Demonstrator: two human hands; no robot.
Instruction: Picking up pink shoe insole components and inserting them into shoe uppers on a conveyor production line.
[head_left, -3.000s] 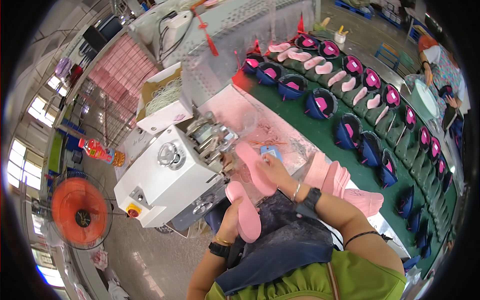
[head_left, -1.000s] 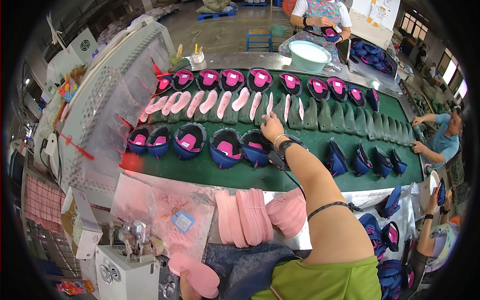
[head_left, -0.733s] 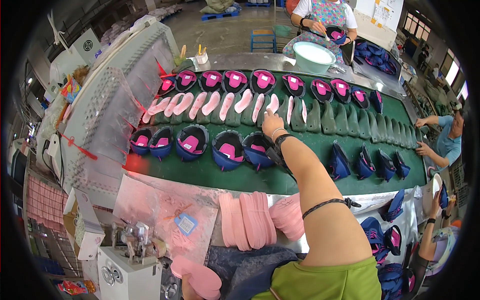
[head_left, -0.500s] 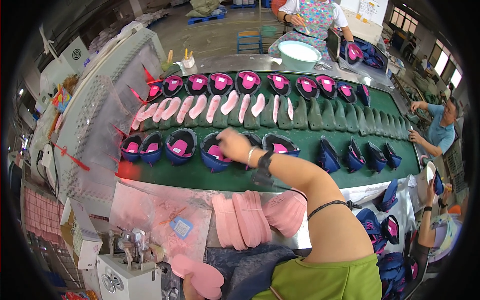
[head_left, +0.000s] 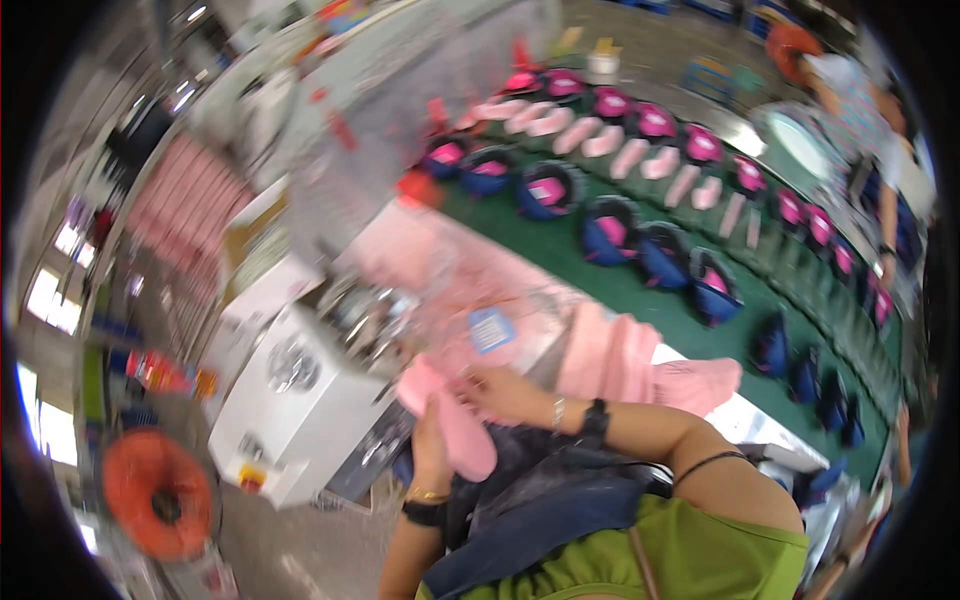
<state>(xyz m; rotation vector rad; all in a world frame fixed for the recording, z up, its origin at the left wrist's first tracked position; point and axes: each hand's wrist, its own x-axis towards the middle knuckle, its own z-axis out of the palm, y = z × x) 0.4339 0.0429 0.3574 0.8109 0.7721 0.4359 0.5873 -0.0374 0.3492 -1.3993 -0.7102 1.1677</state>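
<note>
My left hand [head_left: 431, 452] grips pink shoe insoles [head_left: 462, 432] by their side, in front of my lap. At their upper right edge is my right hand [head_left: 505, 393], its fingers curled and pinching there; blur softens the fingertips. Just beyond the hands, a blue tag [head_left: 491, 330] lies on a pink-stained board [head_left: 400, 232]. Stacks of pink insole sheets [head_left: 610, 352] lie right of my right hand. Past them, blue shoe uppers [head_left: 549, 190] with pink linings stand on a green conveyor belt [head_left: 560, 262].
A white machine [head_left: 290, 405] with metal rollers stands close on the left. An orange round fan [head_left: 158, 492] is at the lower left. Dark green shoe lasts [head_left: 800, 275] and pale pink insoles [head_left: 575, 134] line the belt's middle. Across it, a person [head_left: 850, 110] stands by a pale basin [head_left: 797, 145].
My right hand has come back from the uppers on the belt to the insoles in my left hand. The insoles are lifted higher, and the view has swung left and tilted.
</note>
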